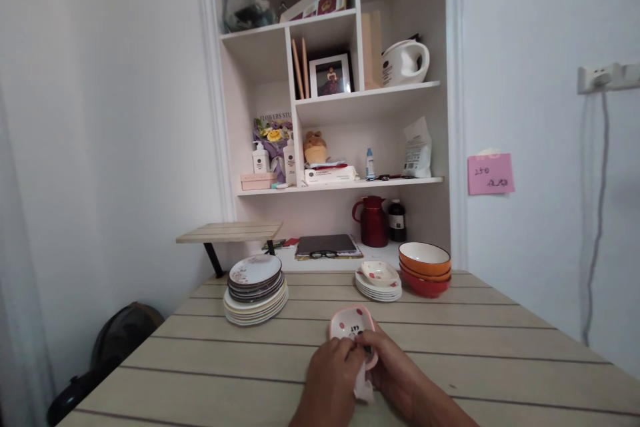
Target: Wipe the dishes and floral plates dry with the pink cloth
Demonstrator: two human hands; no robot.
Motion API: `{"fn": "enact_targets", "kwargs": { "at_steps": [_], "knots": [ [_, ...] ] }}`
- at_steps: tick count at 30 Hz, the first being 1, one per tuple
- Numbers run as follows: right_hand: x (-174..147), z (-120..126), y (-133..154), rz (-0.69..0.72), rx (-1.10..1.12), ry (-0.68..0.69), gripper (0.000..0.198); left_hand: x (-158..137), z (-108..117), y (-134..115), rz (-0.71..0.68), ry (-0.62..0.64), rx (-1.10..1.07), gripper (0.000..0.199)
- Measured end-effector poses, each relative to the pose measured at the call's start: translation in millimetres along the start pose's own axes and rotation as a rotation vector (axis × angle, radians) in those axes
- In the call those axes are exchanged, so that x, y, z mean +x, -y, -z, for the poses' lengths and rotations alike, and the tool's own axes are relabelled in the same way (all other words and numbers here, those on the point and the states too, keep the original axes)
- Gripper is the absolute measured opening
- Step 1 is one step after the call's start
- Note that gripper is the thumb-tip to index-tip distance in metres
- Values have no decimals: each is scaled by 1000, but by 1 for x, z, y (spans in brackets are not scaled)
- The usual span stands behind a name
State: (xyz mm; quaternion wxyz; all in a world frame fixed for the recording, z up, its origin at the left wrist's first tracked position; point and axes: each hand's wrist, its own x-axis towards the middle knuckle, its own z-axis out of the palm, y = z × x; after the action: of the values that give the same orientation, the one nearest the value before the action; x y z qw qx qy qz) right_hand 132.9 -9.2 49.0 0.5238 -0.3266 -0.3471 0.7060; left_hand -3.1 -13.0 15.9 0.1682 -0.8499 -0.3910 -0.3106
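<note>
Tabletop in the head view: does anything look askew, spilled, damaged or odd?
One small oddity: a dark mark on the tabletop, to the right of the right hand, breaks the plain board; stain or nick, I can't tell. No spill or breakage shows.

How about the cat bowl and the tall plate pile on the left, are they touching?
Apart. The head view shows a stretch of tabletop between the cat bowl and the plate pile.

Head-worn view, facing forward to shelves point(370, 94), down across near table point(200, 363)
</note>
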Motion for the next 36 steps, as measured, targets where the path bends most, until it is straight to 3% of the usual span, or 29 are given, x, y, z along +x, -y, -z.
{"fn": "enact_targets", "kwargs": {
  "at_steps": [22, 31, 36],
  "knots": [
    [6, 5, -2, 4, 46, 30, 48, 1, -6, 1, 45, 36, -14, 28],
    [8, 6, -3, -4, 49, 10, 61, 2, -2, -1, 53, 52, -33, 30],
    [5, 6, -1, -13, 33, 16, 54, 2, -3, -3, 52, 42, -33, 31]
  ]
}}
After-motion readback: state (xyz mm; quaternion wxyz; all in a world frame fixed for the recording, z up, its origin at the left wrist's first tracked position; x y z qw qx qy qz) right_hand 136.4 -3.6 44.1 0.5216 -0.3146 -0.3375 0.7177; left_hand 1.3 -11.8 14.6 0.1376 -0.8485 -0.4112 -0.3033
